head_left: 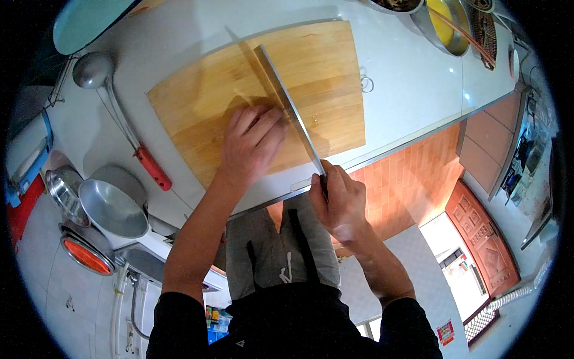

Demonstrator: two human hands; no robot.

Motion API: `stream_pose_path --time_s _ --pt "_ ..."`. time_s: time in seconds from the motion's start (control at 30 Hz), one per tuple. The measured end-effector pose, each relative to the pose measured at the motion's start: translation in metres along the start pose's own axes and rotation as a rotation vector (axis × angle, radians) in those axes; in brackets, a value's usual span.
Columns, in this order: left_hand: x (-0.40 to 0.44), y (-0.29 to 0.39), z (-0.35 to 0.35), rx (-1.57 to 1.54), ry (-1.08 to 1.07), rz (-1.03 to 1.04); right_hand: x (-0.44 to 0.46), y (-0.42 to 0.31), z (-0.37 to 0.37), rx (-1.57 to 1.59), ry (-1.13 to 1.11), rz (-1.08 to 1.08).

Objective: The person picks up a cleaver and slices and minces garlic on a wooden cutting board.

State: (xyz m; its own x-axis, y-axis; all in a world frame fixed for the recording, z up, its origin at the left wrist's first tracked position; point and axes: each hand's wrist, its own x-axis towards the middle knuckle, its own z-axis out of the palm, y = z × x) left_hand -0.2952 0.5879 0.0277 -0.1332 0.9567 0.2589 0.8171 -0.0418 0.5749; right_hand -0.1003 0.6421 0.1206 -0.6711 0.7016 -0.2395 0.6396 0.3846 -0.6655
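Note:
My right hand (341, 200) grips the dark handle of a kitchen knife (291, 107) at the near edge of the counter. Its long blade, seen almost edge-on, slants up and left across the wooden cutting board (323, 66). Left of the blade, my left hand (254, 140) rests on the board with its fingers curled and pressed together, fingertips close to the blade. Whatever lies under those fingers is hidden. A few tiny bits show on the board right of the blade.
A ladle (156, 170) with a red handle lies left of the board. Metal pots (113, 206) stand near the sink (143, 263) at lower left. Upper right holds a bowl of yellow liquid (441, 24) with chopsticks (463, 35) across it. A small ring (366, 84) lies beside the board.

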Motion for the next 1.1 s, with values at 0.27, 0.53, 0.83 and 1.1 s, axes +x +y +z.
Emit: stream_pose_path --time_s 0.27,0.53,0.83,1.1 --pt "-0.002 0.001 0.003 0.006 -0.010 -0.024 0.006 0.007 0.006 -0.060 -0.045 0.035" --pt "-0.006 -0.001 0.006 -0.088 0.082 -0.066 -0.001 0.009 0.000 -0.078 -0.005 -0.005" --pt "-0.004 -0.004 0.006 -0.096 0.080 -0.032 -0.004 0.008 0.000 -0.048 -0.044 0.009" --pt "-0.003 -0.002 0.003 -0.092 0.045 -0.052 0.009 0.004 0.007 -0.085 -0.043 0.015"
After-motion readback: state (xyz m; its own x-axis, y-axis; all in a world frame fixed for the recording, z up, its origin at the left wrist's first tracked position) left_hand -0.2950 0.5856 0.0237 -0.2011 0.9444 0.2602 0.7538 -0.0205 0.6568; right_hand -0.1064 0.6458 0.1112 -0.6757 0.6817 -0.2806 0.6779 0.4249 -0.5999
